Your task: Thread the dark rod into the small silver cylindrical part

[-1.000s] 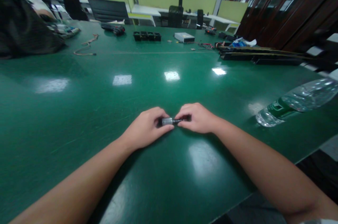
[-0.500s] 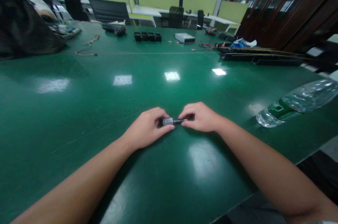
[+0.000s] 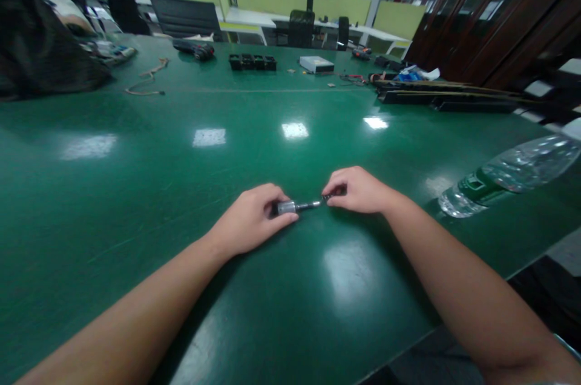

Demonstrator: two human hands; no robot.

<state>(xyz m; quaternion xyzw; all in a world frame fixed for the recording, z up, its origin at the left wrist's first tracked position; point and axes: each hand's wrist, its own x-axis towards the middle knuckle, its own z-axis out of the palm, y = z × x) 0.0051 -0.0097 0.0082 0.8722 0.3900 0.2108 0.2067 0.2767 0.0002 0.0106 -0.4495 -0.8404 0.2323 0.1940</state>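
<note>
On the green table (image 3: 136, 191), my left hand (image 3: 252, 218) grips a small silver cylinder (image 3: 287, 207) between thumb and fingers. A thin metal shaft (image 3: 308, 206) sticks out of the cylinder to the right. My right hand (image 3: 361, 190) pinches a small dark piece (image 3: 330, 196) just beyond the shaft's tip, with a narrow gap between them. The dark piece looks like a spring or threaded part, but it is too small to tell.
A clear bottle with a green label (image 3: 483, 186) lies on its side at the right. Farther back are a black connected block (image 3: 253, 62), a grey box (image 3: 316, 64), long black strips (image 3: 431, 95), a cable (image 3: 149, 77) and a dark bag (image 3: 40, 52).
My right hand has moved right and slightly away from me, taking the dark piece off the shaft, which is now bare. My left hand has hardly moved.
</note>
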